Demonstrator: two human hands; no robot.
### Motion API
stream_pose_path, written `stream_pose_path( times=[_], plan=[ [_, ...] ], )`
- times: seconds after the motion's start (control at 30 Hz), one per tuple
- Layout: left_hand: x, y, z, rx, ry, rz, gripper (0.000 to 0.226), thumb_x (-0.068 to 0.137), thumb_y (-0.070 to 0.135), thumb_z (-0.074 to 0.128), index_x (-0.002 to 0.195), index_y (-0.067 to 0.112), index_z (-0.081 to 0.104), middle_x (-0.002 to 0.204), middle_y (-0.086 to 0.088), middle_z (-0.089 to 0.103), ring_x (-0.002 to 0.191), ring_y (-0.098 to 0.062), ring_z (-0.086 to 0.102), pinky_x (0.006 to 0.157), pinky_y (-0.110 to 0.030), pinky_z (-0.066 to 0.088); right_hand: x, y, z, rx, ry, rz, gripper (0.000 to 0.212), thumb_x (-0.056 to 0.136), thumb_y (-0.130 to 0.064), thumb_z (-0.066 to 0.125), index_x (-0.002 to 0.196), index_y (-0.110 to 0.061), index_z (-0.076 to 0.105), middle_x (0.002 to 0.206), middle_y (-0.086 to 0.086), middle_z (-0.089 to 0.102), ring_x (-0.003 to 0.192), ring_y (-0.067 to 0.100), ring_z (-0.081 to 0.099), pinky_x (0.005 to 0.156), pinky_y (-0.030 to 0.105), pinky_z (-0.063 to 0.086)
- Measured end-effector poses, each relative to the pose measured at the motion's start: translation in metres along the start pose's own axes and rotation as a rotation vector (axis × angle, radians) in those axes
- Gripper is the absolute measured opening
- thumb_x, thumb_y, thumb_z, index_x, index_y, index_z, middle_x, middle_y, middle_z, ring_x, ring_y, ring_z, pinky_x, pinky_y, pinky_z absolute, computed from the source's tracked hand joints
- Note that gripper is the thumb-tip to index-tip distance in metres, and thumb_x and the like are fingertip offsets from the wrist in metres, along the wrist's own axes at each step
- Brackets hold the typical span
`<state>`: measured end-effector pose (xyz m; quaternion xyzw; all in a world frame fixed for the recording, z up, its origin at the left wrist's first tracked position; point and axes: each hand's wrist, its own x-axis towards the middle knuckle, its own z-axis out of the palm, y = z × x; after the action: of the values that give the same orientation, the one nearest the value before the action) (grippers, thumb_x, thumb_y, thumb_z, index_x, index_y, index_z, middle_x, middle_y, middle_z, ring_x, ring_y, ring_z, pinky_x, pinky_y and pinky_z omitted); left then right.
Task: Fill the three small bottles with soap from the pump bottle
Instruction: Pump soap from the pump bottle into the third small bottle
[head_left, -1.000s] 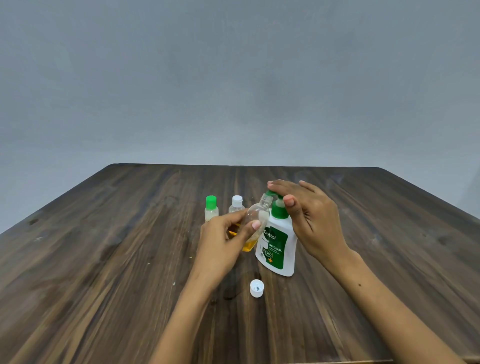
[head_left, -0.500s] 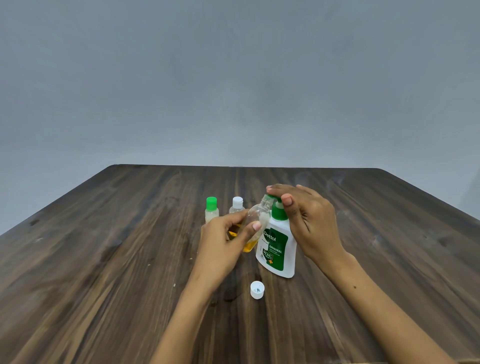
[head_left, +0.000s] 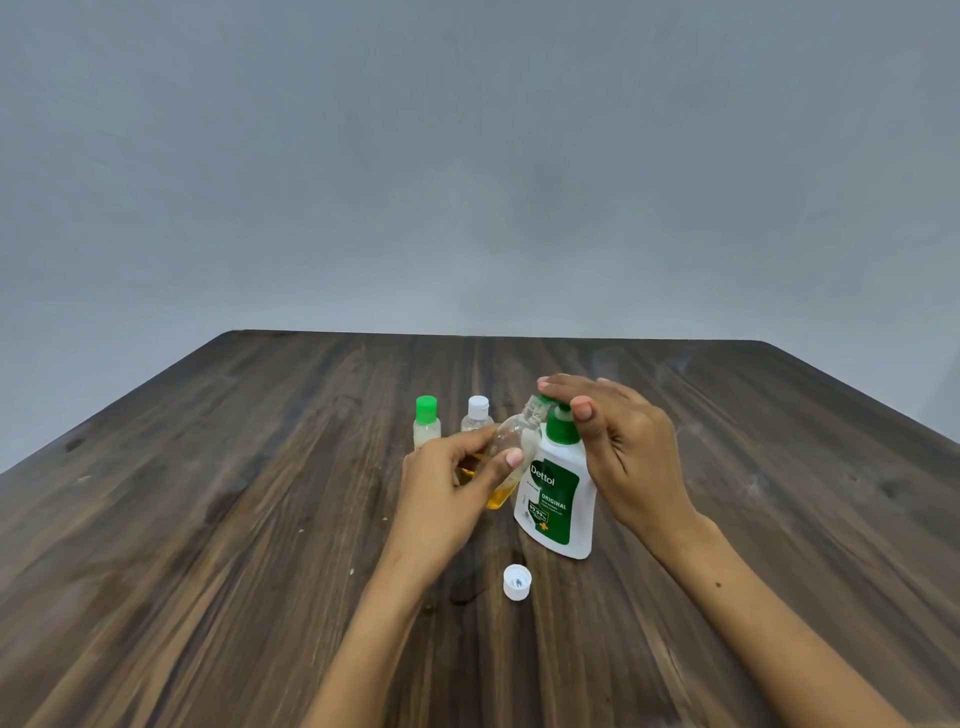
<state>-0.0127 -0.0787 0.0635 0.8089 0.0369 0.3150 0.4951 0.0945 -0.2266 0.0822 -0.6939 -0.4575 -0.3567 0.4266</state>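
Observation:
A white pump bottle (head_left: 558, 499) with a green pump and a green label stands at the table's middle. My right hand (head_left: 618, 447) lies over the pump head, fingers straight on top, thumb beside the collar. My left hand (head_left: 447, 483) grips a clear small bottle (head_left: 511, 447), tilted with its open neck up against the pump spout; amber soap sits in its lower end. Behind it stand a small bottle with a green cap (head_left: 426, 422) and a small bottle with a white cap (head_left: 477, 415). A loose white cap (head_left: 517, 582) lies in front of the pump bottle.
Everything rests on a dark wooden table (head_left: 208, 519) whose far edge meets a plain grey wall. A small dark wet smear (head_left: 462, 597) marks the wood just left of the loose cap.
My right hand's thumb and fingers rose slightly on the pump head after dipping half a second ago. The tilted bottle in my left hand has stayed at the spout.

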Motion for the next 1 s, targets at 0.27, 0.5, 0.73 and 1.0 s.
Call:
stream_pose_path(
  times=[0.27, 0.5, 0.73, 1.0],
  plan=[
    [0.001, 0.001, 0.000, -0.018, 0.012, 0.006, 0.024, 0.089, 0.027, 0.067, 0.112, 0.026, 0.074, 0.090, 0.027, 0.071, 0.094, 0.004, 0.066, 0.082, -0.020, 0.051, 0.004, 0.000, 0.002, 0.005, 0.019, 0.021, 0.070, 0.101, -0.056, 0.020, 0.103, -0.013, 0.074, 0.107, -0.003, 0.073, 0.101, 0.010, 0.066, 0.091, 0.044, 0.052],
    [0.001, -0.001, 0.001, -0.014, 0.005, 0.020, 0.025, 0.089, 0.025, 0.067, 0.114, 0.025, 0.072, 0.089, 0.039, 0.063, 0.095, 0.017, 0.060, 0.082, -0.008, 0.048, 0.009, 0.001, 0.000, -0.015, 0.006, -0.016, 0.070, 0.101, -0.055, 0.019, 0.104, -0.012, 0.074, 0.109, -0.002, 0.072, 0.104, 0.009, 0.065, 0.096, 0.038, 0.047],
    [0.001, -0.002, 0.001, -0.021, -0.003, 0.025, 0.024, 0.090, 0.026, 0.066, 0.113, 0.024, 0.073, 0.095, 0.024, 0.071, 0.096, 0.010, 0.063, 0.083, -0.015, 0.050, -0.003, 0.002, 0.005, 0.001, 0.030, 0.012, 0.067, 0.102, -0.054, 0.022, 0.104, -0.012, 0.074, 0.109, -0.005, 0.072, 0.105, 0.009, 0.065, 0.092, 0.041, 0.050],
    [0.002, 0.000, 0.001, -0.039, 0.009, 0.031, 0.025, 0.089, 0.026, 0.067, 0.114, 0.023, 0.073, 0.101, 0.021, 0.072, 0.096, 0.007, 0.065, 0.080, -0.010, 0.049, 0.005, 0.001, 0.000, -0.019, 0.023, -0.010, 0.070, 0.102, -0.055, 0.019, 0.105, -0.012, 0.074, 0.110, -0.002, 0.072, 0.105, 0.009, 0.065, 0.095, 0.038, 0.048]
  ],
)
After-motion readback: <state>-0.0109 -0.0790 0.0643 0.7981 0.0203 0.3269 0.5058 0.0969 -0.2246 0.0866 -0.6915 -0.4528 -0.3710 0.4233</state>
